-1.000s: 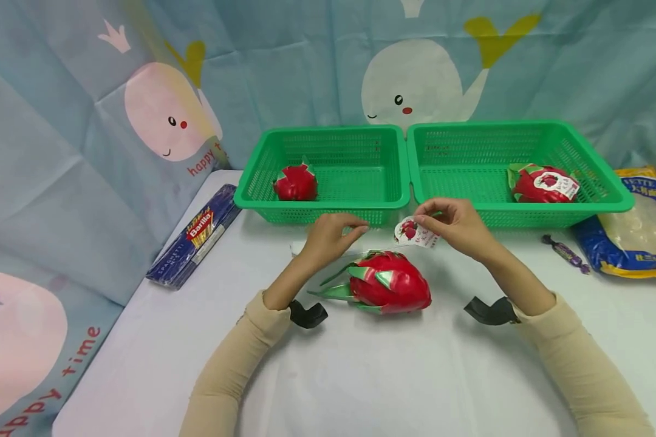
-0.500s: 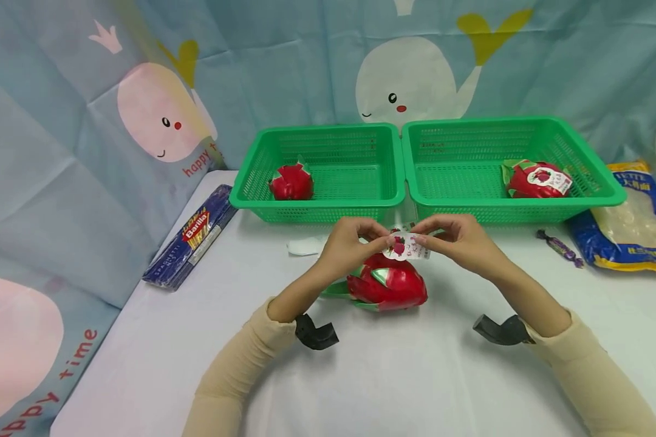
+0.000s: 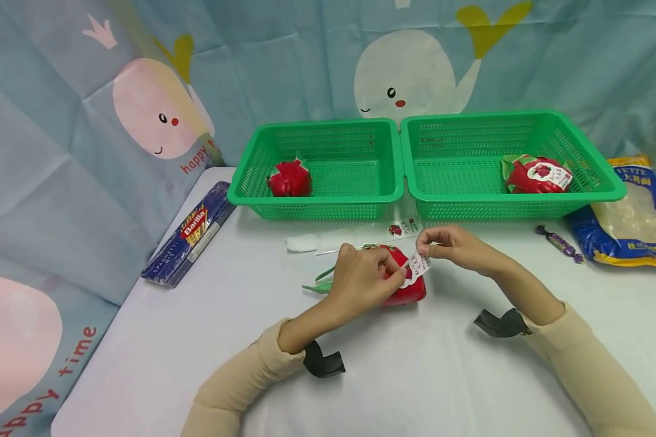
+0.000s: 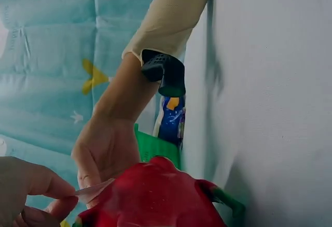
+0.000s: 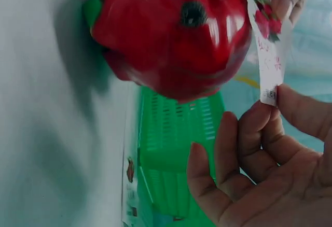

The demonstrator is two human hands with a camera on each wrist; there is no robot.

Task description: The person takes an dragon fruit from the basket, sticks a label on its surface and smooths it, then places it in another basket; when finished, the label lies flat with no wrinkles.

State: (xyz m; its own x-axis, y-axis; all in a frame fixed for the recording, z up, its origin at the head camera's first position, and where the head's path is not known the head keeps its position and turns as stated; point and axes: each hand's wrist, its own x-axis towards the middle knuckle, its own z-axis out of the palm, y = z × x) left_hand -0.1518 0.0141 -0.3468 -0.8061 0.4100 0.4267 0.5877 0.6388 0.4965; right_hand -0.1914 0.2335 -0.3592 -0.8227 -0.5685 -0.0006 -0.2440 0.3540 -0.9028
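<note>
Present are three red dragon fruits (image 3: pixel 410 295) (image 3: pixel 288 180) (image 3: pixel 523 180), three printed fruit labels (image 3: pixel 418 266) (image 3: pixel 549 173) (image 3: pixel 403 229), two green plastic baskets (image 3: pixel 317 199) (image 3: pixel 514 197), two bare hands (image 3: pixel 363 276) (image 3: pixel 455 246), one blue spaghetti pack (image 3: pixel 188 235), one purple wrapped candy (image 3: pixel 559 244) and one blue-and-yellow bag (image 3: pixel 634 212).

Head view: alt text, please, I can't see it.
A left hand and right hand pinch a label between them, close to a dragon fruit on a white table; whether the label touches it is unclear. Behind, the left green basket holds one fruit, the right green basket a labelled fruit. A spaghetti pack lies at left; a candy and bag at right.
</note>
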